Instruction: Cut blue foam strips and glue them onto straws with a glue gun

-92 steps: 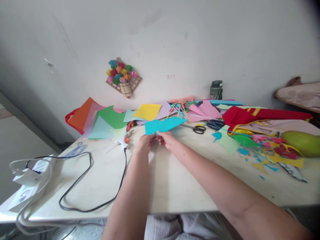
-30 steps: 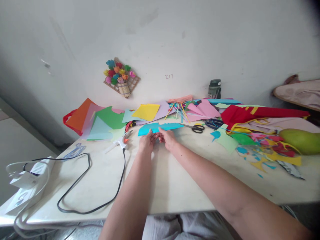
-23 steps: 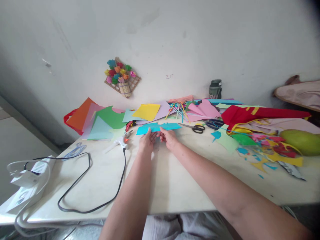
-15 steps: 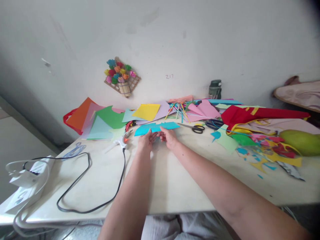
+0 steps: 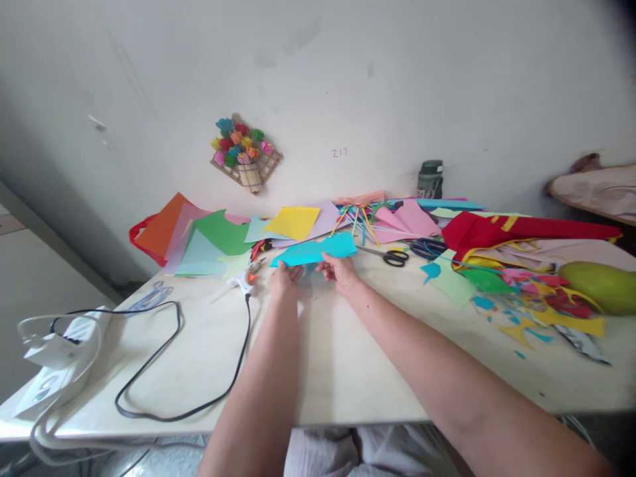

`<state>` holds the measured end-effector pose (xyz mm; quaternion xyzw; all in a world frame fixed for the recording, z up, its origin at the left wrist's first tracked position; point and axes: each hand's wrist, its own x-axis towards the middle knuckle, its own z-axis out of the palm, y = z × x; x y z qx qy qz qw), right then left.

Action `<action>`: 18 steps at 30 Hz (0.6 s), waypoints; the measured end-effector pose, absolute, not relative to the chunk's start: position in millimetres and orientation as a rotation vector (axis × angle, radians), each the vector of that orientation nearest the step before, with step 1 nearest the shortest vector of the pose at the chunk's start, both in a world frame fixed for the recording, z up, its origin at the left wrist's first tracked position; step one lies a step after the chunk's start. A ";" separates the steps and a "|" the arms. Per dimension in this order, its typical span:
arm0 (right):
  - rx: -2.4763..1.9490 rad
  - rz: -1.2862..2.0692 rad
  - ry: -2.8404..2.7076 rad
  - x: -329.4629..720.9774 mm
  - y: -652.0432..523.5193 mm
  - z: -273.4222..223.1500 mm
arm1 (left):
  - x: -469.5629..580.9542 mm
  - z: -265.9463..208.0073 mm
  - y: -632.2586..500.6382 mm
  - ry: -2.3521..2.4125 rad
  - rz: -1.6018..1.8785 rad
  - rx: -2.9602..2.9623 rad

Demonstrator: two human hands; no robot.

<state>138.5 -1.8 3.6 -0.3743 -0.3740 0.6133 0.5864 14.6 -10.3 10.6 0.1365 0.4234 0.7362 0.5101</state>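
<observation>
A strip of bright blue paper [image 5: 314, 250] is held up just above the table, its near edge toward me. At its left end my left hand [image 5: 287, 275] grips the near edge, thumb on top and fingers underneath. My right hand [image 5: 338, 270] pinches the same edge right of the middle, fingers curled below. Black-handled scissors [image 5: 395, 258] lie close to the paper's right end. To the left of my left hand rests a white glue gun [image 5: 243, 281] with its black cord trailing toward me.
Coloured paper sheets [image 5: 218, 232] spread along the wall, with paper sticks [image 5: 355, 222] among them. At right are paper scraps [image 5: 521, 318], a red cloth [image 5: 497, 232] and a green fruit [image 5: 599, 286]. A power strip [image 5: 62, 364] sits at left; a bottle [image 5: 430, 179] stands behind.
The blue paper now shows more of its upper face. My left hand has slid left along its edge, and the hands are farther apart. The view has shifted slightly.
</observation>
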 end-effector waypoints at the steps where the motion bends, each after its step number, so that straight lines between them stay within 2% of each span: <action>1: -0.877 1.419 -0.866 139.1 -1.4 4.0 | 14.3 10.9 -10.0 1.020 1.786 0.309; 11: -0.851 1.372 -0.872 136.5 -0.9 3.7 | 10.4 9.4 -8.1 0.988 1.886 0.249; 18: -0.787 1.322 -0.883 124.3 -12.6 4.2 | 40.9 9.6 -18.9 0.849 1.649 0.588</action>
